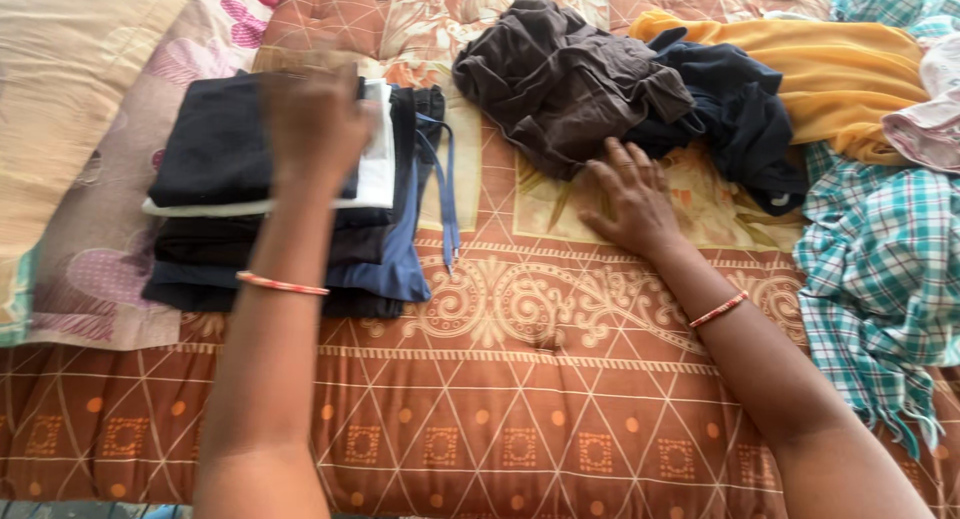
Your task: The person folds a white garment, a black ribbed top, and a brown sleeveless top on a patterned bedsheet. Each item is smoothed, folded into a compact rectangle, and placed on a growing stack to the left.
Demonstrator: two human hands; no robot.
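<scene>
My left hand (315, 124) is raised over a stack of folded dark clothes (250, 229) on the left of the bed; it is blurred, and whether it touches the top black piece (215, 144) is unclear. A white folded piece (378, 174) shows in the stack. My right hand (628, 201) lies palm down with fingers spread on the orange patterned bedcover (520, 379), fingertips at the edge of a crumpled brown garment (565, 79). Both wrists carry thin red bangles.
A dark navy garment (740, 109) lies beside the brown one, with a yellow cloth (840, 74) behind it. A teal checked cloth (880, 269) hangs over the right side. A pale floral quilt (70, 99) lies at the left.
</scene>
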